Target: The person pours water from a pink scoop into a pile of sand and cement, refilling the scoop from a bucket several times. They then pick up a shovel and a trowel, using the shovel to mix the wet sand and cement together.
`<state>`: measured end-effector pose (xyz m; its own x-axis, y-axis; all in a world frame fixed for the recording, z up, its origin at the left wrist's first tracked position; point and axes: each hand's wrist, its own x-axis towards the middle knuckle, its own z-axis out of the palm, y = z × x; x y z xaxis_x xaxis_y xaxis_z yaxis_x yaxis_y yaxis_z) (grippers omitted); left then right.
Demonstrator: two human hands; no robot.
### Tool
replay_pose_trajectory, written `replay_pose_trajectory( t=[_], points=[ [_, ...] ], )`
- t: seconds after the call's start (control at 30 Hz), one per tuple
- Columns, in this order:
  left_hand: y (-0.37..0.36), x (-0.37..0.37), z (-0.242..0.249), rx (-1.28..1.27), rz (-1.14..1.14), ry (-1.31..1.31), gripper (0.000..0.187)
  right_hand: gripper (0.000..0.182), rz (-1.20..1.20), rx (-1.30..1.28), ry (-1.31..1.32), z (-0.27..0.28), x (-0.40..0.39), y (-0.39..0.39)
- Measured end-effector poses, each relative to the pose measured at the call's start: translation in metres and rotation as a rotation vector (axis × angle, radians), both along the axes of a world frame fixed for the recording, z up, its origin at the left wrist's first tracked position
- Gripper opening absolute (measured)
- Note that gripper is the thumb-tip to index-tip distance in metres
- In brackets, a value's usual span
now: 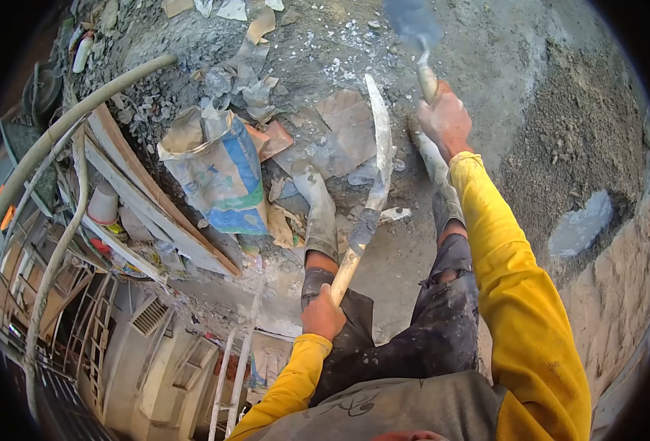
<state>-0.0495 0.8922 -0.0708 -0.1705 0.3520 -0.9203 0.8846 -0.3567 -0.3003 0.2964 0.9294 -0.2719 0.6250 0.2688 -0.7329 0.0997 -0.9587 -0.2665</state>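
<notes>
My left hand (323,312) is closed round the wooden handle of a long curved tool (381,147), whose pale, crusted blade points up and away past my boots. Farther out on the right, my right hand (444,117) grips the handle of a trowel (413,26). The trowel's grey blade is blurred at the top edge of the view. Between my boots and the wooden planks stands an open, crumpled cement bag (222,173), white, blue and green. Flattened brown paper (347,121) lies on the ground behind the curved tool.
A heap of dark sand (582,125) lies at the right, with a grey wet puddle (580,224) at its lower edge. Wooden planks (156,202) and bent poles (45,147) stand at the left. A ladder (236,367) is at the lower left, above a lower area.
</notes>
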Motion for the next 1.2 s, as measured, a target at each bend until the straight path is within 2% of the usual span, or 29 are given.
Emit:
replay_pose_trajectory(
  t=[0.1, 0.13, 0.17, 0.23, 0.27, 0.3, 0.37, 0.4, 0.43, 0.5, 0.53, 0.57, 0.63, 0.7, 0.77, 0.83, 0.9, 0.93, 0.97, 1.03, 1.07, 1.1, 1.17, 1.2],
  points=[
    [-0.002, 0.0, 0.0, 0.022, -0.006, -0.019, 0.047, 0.036, -0.023, 0.051, -0.02, -0.033, -0.024, -0.017],
    [-0.003, 0.003, 0.0, 0.021, -0.009, -0.033, 0.047, 0.035, 0.33, -0.044, 0.118, -0.06, -0.027, -0.031],
    [-0.002, 0.005, 0.001, 0.019, 0.006, -0.032, 0.044, 0.035, 0.326, -0.041, 0.105, -0.058, -0.019, -0.03],
    [0.003, 0.007, 0.0, 0.017, 0.02, -0.018, 0.04, 0.033, 0.27, 0.0, 0.103, -0.042, -0.012, -0.024],
    [0.004, 0.008, 0.001, 0.004, 0.024, -0.003, 0.041, 0.033, 0.103, 0.005, 0.058, -0.02, -0.007, -0.01],
    [0.003, 0.008, 0.001, -0.017, 0.024, 0.007, 0.041, 0.033, 0.106, -0.001, 0.07, -0.022, -0.016, -0.008],
    [0.004, 0.01, 0.001, -0.03, 0.019, 0.017, 0.042, 0.033, -0.208, 0.081, -0.092, -0.031, -0.021, -0.011],
    [0.004, 0.012, 0.001, -0.033, 0.014, 0.02, 0.043, 0.035, 0.023, 0.036, 0.001, -0.043, -0.027, -0.022],
    [0.002, 0.013, 0.0, -0.032, 0.01, 0.007, 0.043, 0.035, 0.019, 0.037, -0.011, -0.051, -0.023, -0.028],
    [0.002, 0.007, -0.001, -0.006, 0.003, 0.003, 0.045, 0.039, 0.375, -0.03, 0.136, -0.066, -0.017, -0.033],
    [0.002, 0.008, -0.001, -0.004, 0.006, 0.012, 0.045, 0.036, 0.246, -0.023, 0.123, -0.047, -0.012, -0.024],
    [0.003, 0.008, 0.0, -0.012, 0.015, 0.018, 0.046, 0.036, 0.252, -0.021, 0.138, -0.039, -0.017, -0.018],
    [0.005, 0.011, -0.003, -0.024, 0.02, 0.012, 0.047, 0.03, -0.157, 0.059, -0.049, -0.033, -0.018, -0.013],
    [0.005, 0.014, 0.0, -0.051, 0.01, 0.038, 0.047, 0.029, -0.079, 0.036, -0.01, -0.056, -0.028, -0.027],
    [0.003, 0.01, -0.003, -0.028, 0.001, 0.006, 0.046, 0.033, 0.349, -0.015, 0.121, -0.073, -0.02, -0.035],
    [0.002, 0.008, 0.0, 0.001, 0.011, 0.008, 0.045, 0.033, 0.276, -0.011, 0.127, -0.051, -0.017, -0.018],
    [0.005, 0.014, -0.001, -0.019, 0.012, 0.025, 0.046, 0.033, -0.143, 0.062, 0.008, -0.044, -0.022, -0.014],
    [0.005, 0.013, 0.0, -0.026, 0.012, 0.025, 0.046, 0.035, -0.033, 0.029, 0.043, -0.059, -0.031, -0.021],
    [0.005, 0.012, 0.0, -0.043, 0.007, 0.031, 0.047, 0.035, -0.034, 0.02, 0.04, -0.065, -0.028, -0.027],
    [0.007, 0.013, -0.006, -0.055, -0.005, 0.028, 0.048, 0.034, 0.325, -0.03, 0.13, -0.065, -0.018, -0.025],
    [0.006, 0.012, -0.006, -0.042, 0.003, 0.015, 0.048, 0.034, 0.216, -0.019, 0.133, -0.067, -0.015, -0.023],
    [0.005, 0.009, -0.003, -0.026, 0.014, 0.012, 0.049, 0.034, 0.222, -0.013, 0.15, -0.06, -0.02, -0.017],
    [0.006, 0.011, -0.002, -0.016, 0.013, 0.021, 0.048, 0.037, -0.138, 0.054, 0.031, -0.048, -0.025, -0.013],
    [0.005, 0.013, -0.001, -0.013, 0.011, 0.015, 0.047, 0.037, 0.054, 0.019, 0.098, -0.063, -0.031, -0.024]
  ],
)
